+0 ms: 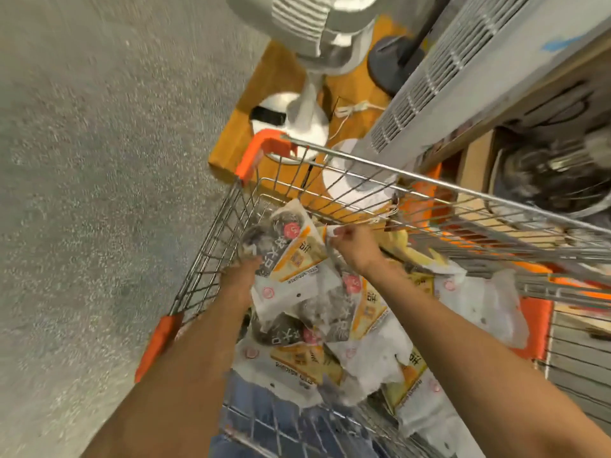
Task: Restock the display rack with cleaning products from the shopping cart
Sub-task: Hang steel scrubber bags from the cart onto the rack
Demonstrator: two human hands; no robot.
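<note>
Wire shopping cart holds scourer packets; left hand grips the top packet, right hand pinches its corner.

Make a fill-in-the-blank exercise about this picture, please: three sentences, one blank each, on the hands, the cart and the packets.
1. Both hands reach into a wire shopping cart whose corner guards are ____ in colour.
2. The right hand pinches the top edge of a ____, while the left hand is partly hidden behind it.
3. Beyond the cart, a white fan stands on an orange ____.

Missing words: orange; packet; platform
</note>
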